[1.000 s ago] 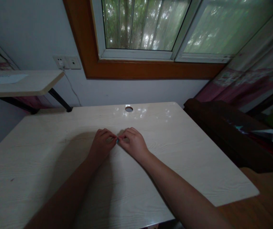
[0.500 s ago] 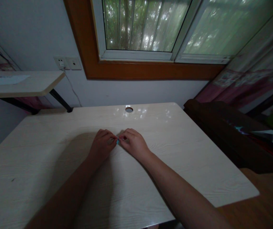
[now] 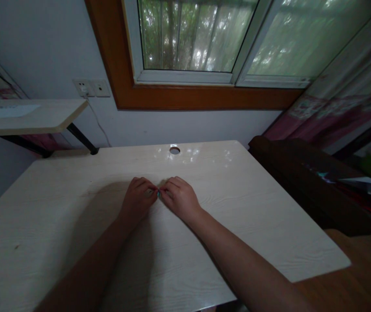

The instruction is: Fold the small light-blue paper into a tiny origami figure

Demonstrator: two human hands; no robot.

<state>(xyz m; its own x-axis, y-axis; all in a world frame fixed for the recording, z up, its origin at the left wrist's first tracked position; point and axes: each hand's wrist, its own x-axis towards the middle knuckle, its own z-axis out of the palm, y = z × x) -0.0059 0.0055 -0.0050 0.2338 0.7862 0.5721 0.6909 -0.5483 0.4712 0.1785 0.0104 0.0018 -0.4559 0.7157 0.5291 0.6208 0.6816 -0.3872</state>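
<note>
Just above the pale wood-grain table [image 3: 243,208], my left hand [image 3: 137,196] and my right hand [image 3: 180,197] meet fingertip to fingertip. Between them is a tiny blue-green piece [image 3: 158,193], too small and too covered by fingers to name. The left thumb and forefinger pinch it from one side. From the other side the right thumb and fingertips press against it. Most of the piece is hidden.
A raised shelf [image 3: 32,116] on black legs stands at the back left. Near the back edge is a round cable hole [image 3: 174,150]. A small dark speck [image 3: 17,247] lies at left. Beyond the table's right side is dark brown furniture [image 3: 295,182].
The right fingers have closed in more tightly around the blue-green piece, which shows less now. Otherwise both hands stay in nearly the same place, with a slight shift of the whole view.
</note>
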